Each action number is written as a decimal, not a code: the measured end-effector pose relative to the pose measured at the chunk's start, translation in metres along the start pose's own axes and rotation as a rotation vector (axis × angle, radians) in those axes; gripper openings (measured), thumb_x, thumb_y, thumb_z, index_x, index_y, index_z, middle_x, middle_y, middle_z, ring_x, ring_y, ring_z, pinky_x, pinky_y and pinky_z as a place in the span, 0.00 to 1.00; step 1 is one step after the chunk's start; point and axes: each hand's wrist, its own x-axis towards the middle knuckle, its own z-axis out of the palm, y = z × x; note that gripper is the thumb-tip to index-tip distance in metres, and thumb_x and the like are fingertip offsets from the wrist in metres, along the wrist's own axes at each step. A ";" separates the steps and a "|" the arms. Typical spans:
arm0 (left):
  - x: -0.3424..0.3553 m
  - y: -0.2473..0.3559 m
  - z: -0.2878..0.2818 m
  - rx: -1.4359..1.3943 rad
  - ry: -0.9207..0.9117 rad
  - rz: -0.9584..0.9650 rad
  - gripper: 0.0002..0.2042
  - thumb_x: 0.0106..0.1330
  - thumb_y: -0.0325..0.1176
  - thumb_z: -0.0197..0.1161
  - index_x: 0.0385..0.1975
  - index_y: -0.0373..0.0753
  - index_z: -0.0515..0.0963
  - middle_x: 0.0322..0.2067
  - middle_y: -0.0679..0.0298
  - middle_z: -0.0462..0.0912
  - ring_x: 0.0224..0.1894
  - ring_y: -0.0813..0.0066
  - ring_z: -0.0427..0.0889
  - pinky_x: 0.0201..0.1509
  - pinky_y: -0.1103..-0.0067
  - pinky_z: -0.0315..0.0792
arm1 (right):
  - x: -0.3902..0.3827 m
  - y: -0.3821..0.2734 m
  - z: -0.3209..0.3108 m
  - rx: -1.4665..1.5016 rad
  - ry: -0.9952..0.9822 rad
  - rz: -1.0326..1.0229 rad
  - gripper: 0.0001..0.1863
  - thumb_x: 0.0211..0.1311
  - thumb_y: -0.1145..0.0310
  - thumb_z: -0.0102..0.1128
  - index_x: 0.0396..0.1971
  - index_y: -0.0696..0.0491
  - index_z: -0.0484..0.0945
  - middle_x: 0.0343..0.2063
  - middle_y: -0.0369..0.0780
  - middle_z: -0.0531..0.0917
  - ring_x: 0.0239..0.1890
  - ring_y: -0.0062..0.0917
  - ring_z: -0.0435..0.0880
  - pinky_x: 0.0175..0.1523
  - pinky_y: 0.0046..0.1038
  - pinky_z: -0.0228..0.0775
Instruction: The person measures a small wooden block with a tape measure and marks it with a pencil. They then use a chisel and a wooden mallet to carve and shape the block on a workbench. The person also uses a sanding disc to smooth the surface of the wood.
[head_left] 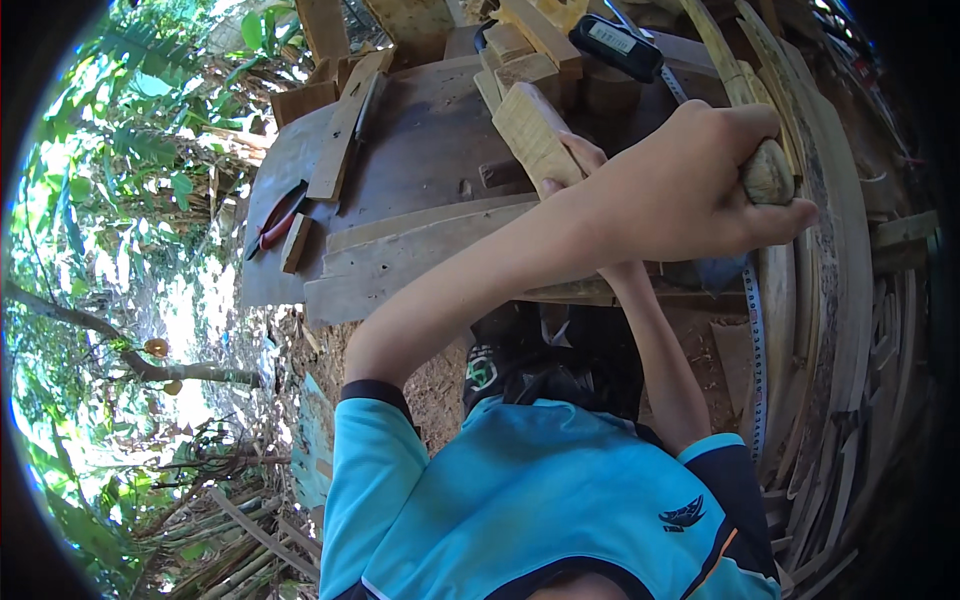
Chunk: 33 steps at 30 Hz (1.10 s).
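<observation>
My left hand (715, 180) is closed around a round wooden stick (769, 178), whose blunt end faces up; its far part is hidden. My left forearm crosses over my right arm. Below it, my right hand (578, 165) has its fingers closed on a pale wooden block (535, 135), tilted over the workbench (430, 130). Part of the right hand is covered by the left forearm. Long flat boards (400, 250) lie along the near edge of the bench, next to both arms.
Red-handled pliers (278, 222) and a small wood offcut (296, 243) lie at the bench's left. A narrow board (350, 125) stands behind them. At the back is a black tape measure (615, 47); its blade (755, 360) runs down the right beside long wooden strips (825, 250).
</observation>
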 end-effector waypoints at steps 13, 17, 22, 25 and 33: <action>0.039 -0.043 0.047 0.011 -0.861 -0.455 0.21 0.53 0.47 0.62 0.25 0.30 0.73 0.18 0.59 0.76 0.21 0.72 0.75 0.26 0.77 0.69 | 0.003 0.004 -0.013 0.089 -0.070 0.115 0.26 0.55 0.62 0.58 0.53 0.51 0.63 0.50 0.43 0.69 0.52 0.28 0.68 0.54 0.27 0.60; 0.015 -0.027 0.034 0.234 -0.708 -0.247 0.21 0.53 0.50 0.62 0.21 0.34 0.72 0.19 0.65 0.75 0.21 0.78 0.74 0.23 0.82 0.67 | 0.003 -0.016 -0.017 0.046 -0.014 0.171 0.24 0.54 0.65 0.58 0.52 0.53 0.66 0.44 0.42 0.75 0.46 0.26 0.74 0.52 0.25 0.63; 0.011 0.035 -0.036 0.017 -0.022 -0.154 0.15 0.55 0.42 0.62 0.26 0.35 0.72 0.13 0.69 0.69 0.13 0.84 0.68 0.14 0.86 0.61 | -0.002 -0.003 -0.020 0.005 -0.064 0.105 0.21 0.53 0.64 0.59 0.45 0.57 0.69 0.35 0.43 0.79 0.39 0.23 0.77 0.43 0.26 0.68; -0.002 0.043 -0.059 -0.182 0.175 -0.047 0.13 0.55 0.39 0.62 0.27 0.37 0.71 0.17 0.71 0.69 0.18 0.87 0.67 0.20 0.88 0.59 | 0.003 -0.012 -0.020 0.106 -0.031 0.223 0.22 0.53 0.66 0.59 0.48 0.57 0.68 0.36 0.47 0.79 0.38 0.28 0.80 0.43 0.27 0.70; -0.032 0.013 -0.058 -0.332 0.308 -0.003 0.12 0.60 0.38 0.57 0.30 0.35 0.66 0.14 0.65 0.67 0.12 0.82 0.65 0.14 0.85 0.61 | 0.004 -0.010 -0.017 0.073 -0.019 0.155 0.22 0.53 0.65 0.59 0.48 0.57 0.68 0.37 0.47 0.79 0.39 0.29 0.80 0.43 0.27 0.69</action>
